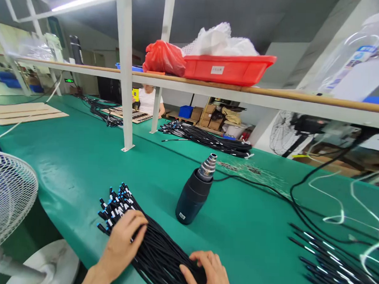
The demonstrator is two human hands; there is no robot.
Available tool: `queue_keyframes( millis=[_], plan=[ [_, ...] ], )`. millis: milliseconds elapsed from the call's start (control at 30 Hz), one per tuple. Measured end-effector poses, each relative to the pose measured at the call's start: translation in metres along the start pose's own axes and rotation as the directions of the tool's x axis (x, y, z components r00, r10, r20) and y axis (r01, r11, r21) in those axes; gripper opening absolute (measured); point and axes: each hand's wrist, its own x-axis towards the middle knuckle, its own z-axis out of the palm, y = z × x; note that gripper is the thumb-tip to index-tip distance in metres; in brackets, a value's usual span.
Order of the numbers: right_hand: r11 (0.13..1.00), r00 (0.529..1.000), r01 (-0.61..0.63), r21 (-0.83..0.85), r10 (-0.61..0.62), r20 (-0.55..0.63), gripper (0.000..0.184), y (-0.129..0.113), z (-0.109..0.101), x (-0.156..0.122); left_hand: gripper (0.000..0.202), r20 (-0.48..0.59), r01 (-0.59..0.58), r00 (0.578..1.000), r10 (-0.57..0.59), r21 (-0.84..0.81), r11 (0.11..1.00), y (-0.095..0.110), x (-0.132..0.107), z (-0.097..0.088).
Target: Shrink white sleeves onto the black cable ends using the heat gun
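A thick bundle of black cables (164, 252) lies on the green table, its blue-tipped ends with white labels (117, 203) fanned toward the far left. My left hand (125, 239) curls over the bundle just behind those ends, thumb and fingers gripping it from above. Lower right, my right hand (210, 270) grips the same bundle, thumb on one side and fingers bent on the other; part of it is cut off by the bottom edge. Beyond the hands a dark heat gun (195, 192) stands with its stepped metal nozzle pointing up.
More black cables (331, 265) lie at the right, near loose white and black cords. Another cable bundle (205, 136) rests behind the heat gun. A white fan (7, 201) stands left. Overhead, a shelf carries a red tray (227, 70). A person (149, 100) sits across the table.
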Motion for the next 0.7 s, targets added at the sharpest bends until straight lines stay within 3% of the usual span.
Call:
queue_keyframes(
  millis=[100, 167, 267, 367, 500, 600, 700],
  plan=[
    [0.993, 0.993, -0.115, -0.013, 0.115, -0.017, 0.042, 0.003, 0.003, -0.003, 0.013, 0.233, -0.118, 0.964, 0.13, -0.069, 0.991, 0.019, -0.014, 0.009],
    [0.977, 0.975, -0.213, -0.013, 0.212, -0.07, 0.044, 0.005, 0.004, -0.006, 0.013, 0.232, -0.099, 0.967, 0.105, -0.035, 0.994, 0.02, -0.023, 0.01],
    [0.962, 0.953, -0.272, 0.016, 0.272, -0.133, 0.042, 0.003, 0.002, -0.009, 0.015, 0.139, -0.021, 0.99, 0.015, 0.044, 0.999, 0.011, -0.03, 0.007],
    [0.99, 0.982, -0.135, 0.033, 0.139, -0.127, 0.033, -0.007, -0.002, -0.006, 0.015, 0.123, -0.054, 0.991, 0.046, 0.068, 0.996, 0.006, -0.03, 0.003],
    [0.994, 0.995, 0.09, 0.069, -0.093, 0.035, 0.021, -0.02, -0.008, -0.001, 0.018, 0.273, -0.17, 0.948, 0.166, -0.007, 0.985, 0.015, -0.024, 0.002],
    [0.993, 0.992, 0.097, 0.07, -0.102, 0.078, 0.022, -0.02, -0.008, -0.001, 0.023, 0.342, -0.154, 0.928, 0.145, -0.002, 0.988, 0.021, -0.025, 0.004],
    [0.998, 0.999, 0.037, 0.043, -0.038, 0.023, 0.028, -0.018, -0.004, -0.003, 0.025, 0.317, -0.13, 0.942, 0.113, 0.034, 0.991, 0.017, -0.031, 0.009]
  ],
)
